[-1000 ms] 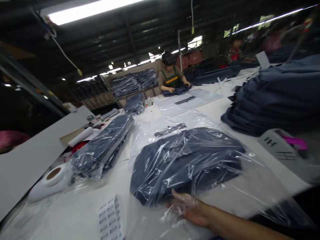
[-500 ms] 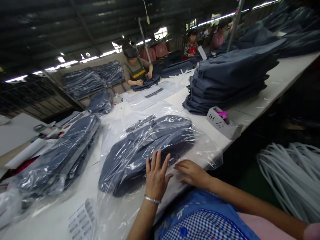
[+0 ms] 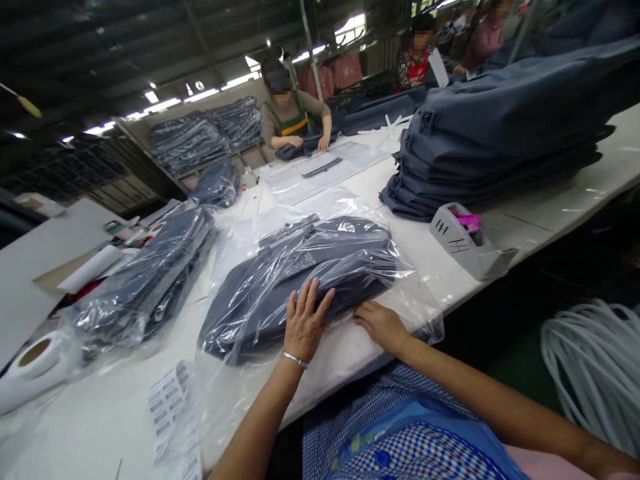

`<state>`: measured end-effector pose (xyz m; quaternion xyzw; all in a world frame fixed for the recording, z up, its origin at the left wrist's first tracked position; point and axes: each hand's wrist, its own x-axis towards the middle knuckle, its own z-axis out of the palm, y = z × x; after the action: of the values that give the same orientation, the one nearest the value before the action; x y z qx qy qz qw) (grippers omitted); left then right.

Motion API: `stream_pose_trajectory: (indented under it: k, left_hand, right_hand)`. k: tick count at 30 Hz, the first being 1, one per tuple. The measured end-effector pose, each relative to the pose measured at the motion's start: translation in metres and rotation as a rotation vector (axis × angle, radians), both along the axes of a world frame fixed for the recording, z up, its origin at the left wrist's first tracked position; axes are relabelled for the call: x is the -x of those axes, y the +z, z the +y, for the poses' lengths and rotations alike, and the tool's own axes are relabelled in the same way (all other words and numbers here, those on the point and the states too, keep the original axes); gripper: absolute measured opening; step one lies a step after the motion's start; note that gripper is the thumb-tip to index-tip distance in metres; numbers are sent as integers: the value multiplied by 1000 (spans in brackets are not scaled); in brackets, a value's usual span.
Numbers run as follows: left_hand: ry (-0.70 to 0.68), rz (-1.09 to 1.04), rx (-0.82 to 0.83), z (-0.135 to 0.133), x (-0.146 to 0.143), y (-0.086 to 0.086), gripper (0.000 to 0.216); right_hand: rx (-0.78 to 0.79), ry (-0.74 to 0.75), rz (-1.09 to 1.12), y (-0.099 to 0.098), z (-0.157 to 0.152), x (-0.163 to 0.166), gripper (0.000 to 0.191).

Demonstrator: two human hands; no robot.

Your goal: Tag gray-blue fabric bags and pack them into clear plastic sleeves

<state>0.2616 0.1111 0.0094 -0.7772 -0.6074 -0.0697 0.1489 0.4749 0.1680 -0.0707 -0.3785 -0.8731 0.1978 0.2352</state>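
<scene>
A folded dark navy garment (image 3: pixel 280 297) lies inside a clear plastic bag (image 3: pixel 420 310) on the white table before me. My left hand (image 3: pixel 306 323), with a silver bracelet at the wrist, rests flat on the bag's near side, fingers spread over the garment. Just right of it, my right hand (image 3: pixel 384 327) has its fingers bent and held together on the loose plastic along the garment's near edge. Its fingertips are partly hidden by the plastic. A dark zipper-like strip (image 3: pixel 287 230) lies along the garment's far side.
Left are bagged navy garments (image 3: pixel 150 273), a white roll (image 3: pixel 37 360) and a label sheet (image 3: pixel 170 413). A tall navy stack (image 3: pixel 480 147) and grey box (image 3: pixel 465 240) stand right. Across the table (image 3: pixel 545 230), a person (image 3: pixel 295 113) handles dark cloth. White tubing (image 3: pixel 590 367) hangs below.
My left hand has slid slightly forward over the bag. My right hand's fingers have drawn in at the plastic edge. The view has shifted, and the person opposite has moved the cloth.
</scene>
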Motion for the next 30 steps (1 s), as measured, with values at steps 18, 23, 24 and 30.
stream_pose_trajectory:
  k: [18, 23, 24, 30]
  left_hand:
    - [89, -48, -52, 8, -11, -10, 98]
    - [78, -96, -94, 19, -5, -4, 99]
    - [75, -104, -103, 22, -3, -3, 98]
    - [27, -150, -148, 25, 0, -24, 84]
  right_hand:
    - [-192, 108, -96, 0, 1, 8, 14]
    - [-59, 436, 83, 23, -36, -39, 22]
    - [-47, 432, 109, 28, -43, -52, 24]
    - [-26, 387, 61, 17, -66, -101, 30]
